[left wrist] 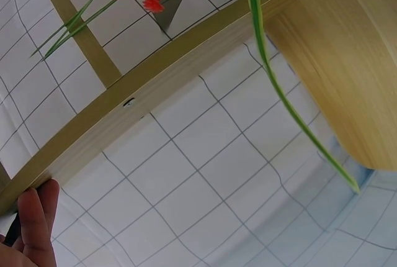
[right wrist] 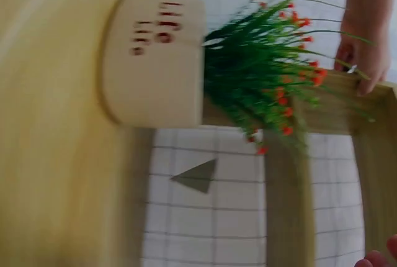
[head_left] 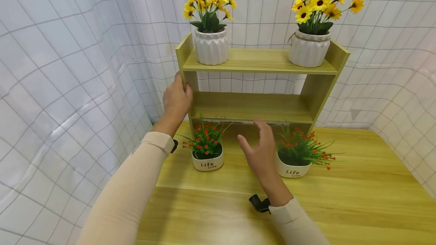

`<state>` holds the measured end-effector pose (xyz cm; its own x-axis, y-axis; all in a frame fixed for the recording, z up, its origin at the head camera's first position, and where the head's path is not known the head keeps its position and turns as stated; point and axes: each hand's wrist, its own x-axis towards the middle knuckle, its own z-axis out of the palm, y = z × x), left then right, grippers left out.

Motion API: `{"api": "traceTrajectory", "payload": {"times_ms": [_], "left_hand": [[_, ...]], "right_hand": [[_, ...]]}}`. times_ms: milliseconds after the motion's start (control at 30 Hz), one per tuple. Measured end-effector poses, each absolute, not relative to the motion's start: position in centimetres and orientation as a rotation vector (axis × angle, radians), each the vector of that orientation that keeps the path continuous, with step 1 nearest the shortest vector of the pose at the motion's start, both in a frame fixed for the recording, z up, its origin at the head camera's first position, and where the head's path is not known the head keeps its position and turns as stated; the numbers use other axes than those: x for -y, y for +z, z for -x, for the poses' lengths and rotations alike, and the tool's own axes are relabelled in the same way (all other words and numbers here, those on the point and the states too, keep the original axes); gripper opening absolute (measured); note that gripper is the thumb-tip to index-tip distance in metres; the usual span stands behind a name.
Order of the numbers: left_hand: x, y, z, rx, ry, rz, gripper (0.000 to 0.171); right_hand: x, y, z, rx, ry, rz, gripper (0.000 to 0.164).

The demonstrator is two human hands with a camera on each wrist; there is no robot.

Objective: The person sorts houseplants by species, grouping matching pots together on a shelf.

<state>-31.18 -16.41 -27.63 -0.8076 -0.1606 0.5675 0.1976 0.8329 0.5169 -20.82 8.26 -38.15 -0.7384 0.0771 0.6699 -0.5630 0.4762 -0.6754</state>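
A wooden two-tier shelf (head_left: pixel 259 107) stands at the back of the table. My left hand (head_left: pixel 177 99) grips its left side panel, thumb at the front edge and fingers round the outside; in the left wrist view the fingers (left wrist: pixel 38 217) lie against that panel. My right hand (head_left: pixel 262 152) is in front of the shelf with thumb and fingers spread, holding nothing. It is nearest the right white "Life" pot (head_left: pixel 293 169) of red-flowered grass, whose left side it overlaps in the head view. A matching left "Life" pot (head_left: pixel 207 162) sits by the shelf's left foot.
Two white ribbed pots of yellow sunflowers stand on the top board, the left ribbed pot (head_left: pixel 211 48) and the right ribbed pot (head_left: pixel 309 50). Behind the shelf hangs a white checked curtain (head_left: pixel 136 48), also down both sides. The wooden table (head_left: pixel 361 192) extends forward and right.
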Motion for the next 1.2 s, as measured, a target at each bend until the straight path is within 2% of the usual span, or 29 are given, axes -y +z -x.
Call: {"api": "traceTrajectory", "payload": {"times_ms": [433,633,833,1200], "left_hand": [[16.3,-27.7,31.1,2.405,-0.766,0.025,0.037],[16.4,-27.8,31.3,2.393,-0.766,0.029,0.038],[16.4,-27.7,31.3,2.399,-0.769,0.032,0.036],[16.3,-27.6,31.3,2.402,-0.769,0.038,0.037]], "right_hand": [[-11.0,-42.4,17.8,2.160,1.292,-0.258,0.059],[-12.0,-43.5,16.5,2.133,1.333,-0.209,0.051],[-13.3,-44.7,16.1,2.149,1.314,-0.170,0.046],[-16.8,-46.2,15.4,2.249,1.346,0.076,0.043]]}}
